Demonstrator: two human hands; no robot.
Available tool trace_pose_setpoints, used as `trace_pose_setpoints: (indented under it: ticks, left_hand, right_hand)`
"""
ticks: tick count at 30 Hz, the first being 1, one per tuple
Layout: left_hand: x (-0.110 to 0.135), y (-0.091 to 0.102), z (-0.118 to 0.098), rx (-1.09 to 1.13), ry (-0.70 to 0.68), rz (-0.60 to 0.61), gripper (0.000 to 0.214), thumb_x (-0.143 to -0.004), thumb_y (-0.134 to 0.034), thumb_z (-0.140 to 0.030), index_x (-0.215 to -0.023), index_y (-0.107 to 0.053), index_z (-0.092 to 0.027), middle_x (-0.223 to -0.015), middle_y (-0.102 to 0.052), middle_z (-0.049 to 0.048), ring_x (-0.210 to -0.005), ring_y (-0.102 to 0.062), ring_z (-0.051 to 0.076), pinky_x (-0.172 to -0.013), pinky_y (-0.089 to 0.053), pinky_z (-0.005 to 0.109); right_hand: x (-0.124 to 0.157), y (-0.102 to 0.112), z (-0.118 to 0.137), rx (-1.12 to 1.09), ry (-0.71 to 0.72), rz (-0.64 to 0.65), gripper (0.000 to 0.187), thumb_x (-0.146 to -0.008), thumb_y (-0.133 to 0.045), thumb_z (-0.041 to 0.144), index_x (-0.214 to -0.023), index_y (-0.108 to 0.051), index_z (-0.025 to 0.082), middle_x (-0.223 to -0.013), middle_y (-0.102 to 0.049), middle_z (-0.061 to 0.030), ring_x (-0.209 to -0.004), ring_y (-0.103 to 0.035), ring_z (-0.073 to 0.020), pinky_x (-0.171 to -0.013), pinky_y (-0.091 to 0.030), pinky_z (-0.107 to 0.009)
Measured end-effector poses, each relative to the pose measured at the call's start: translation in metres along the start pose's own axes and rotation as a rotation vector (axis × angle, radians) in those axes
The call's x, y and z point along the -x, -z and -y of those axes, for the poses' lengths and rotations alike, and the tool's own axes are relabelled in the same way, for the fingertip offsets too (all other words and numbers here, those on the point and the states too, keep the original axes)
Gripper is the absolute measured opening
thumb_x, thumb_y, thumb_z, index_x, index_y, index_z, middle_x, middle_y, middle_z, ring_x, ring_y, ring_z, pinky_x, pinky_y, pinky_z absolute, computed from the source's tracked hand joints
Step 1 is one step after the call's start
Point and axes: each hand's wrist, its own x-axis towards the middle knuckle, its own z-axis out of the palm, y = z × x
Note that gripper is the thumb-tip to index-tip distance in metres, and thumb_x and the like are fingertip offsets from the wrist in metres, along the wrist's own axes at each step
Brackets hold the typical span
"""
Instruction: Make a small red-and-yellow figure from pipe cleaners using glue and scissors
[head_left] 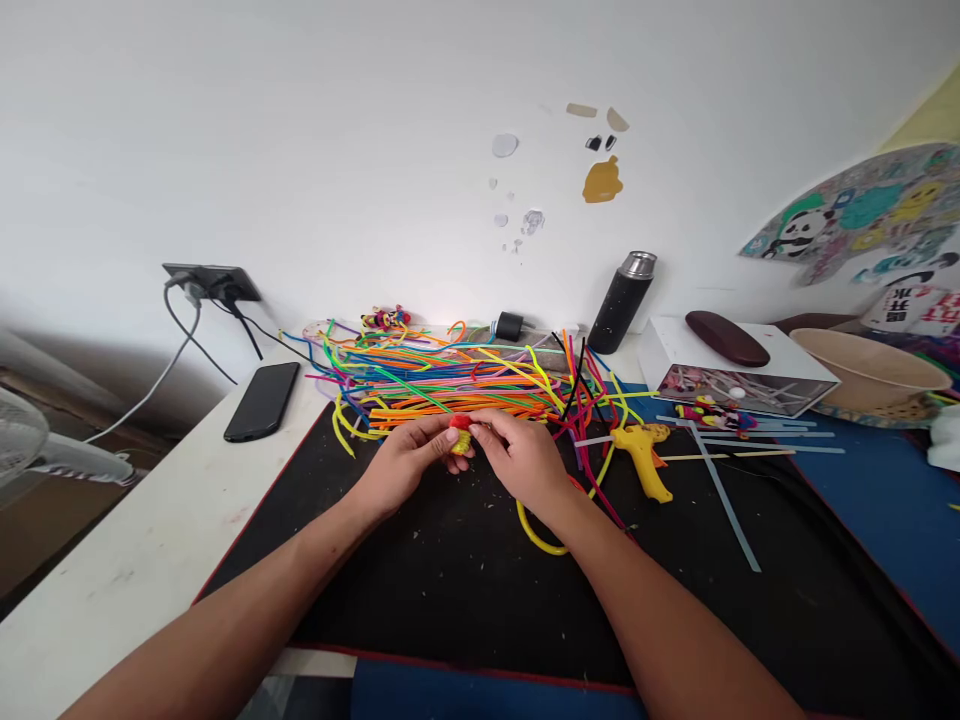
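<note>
A small fuzzy red-and-yellow pipe-cleaner piece [461, 440] is pinched between my two hands, over the black mat. My left hand [416, 445] grips its left side, thumb on top and fingers curled behind. The fingertips of my right hand [517, 450] close on its red part from the right. Fingers hide some of the piece. Just beyond lies a heap of loose pipe cleaners [435, 375] in many colours. A yellow pipe cleaner [541, 543] curves out beneath my right wrist.
Right of my hands, a yellow glue gun [643, 460] lies among clear glue sticks [726, 505]. A black flask [624, 305] leans near the wall, by a white box [705, 350] with a dark case [727, 338] on top. A phone [262, 402] rests on the left.
</note>
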Motion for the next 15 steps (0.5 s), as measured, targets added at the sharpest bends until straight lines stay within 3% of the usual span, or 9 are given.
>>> trace_pose_setpoints:
  ticks: [15]
  left_hand:
    - [-0.0014,-0.0002,0.0003,-0.065,0.036,-0.016,0.041,-0.088,-0.078,-0.052,-0.102,-0.077,-0.014,-0.085,-0.076,0.007,-0.073,-0.07,0.018,-0.074,-0.059,0.031]
  right_hand:
    - [0.0001,-0.0007,-0.0048,0.069,0.002,0.045,0.025,-0.105,-0.058,0.031,-0.12,-0.077,0.027,-0.104,-0.084,-0.0031,-0.091,-0.079,-0.0222,-0.081,-0.054,-0.03]
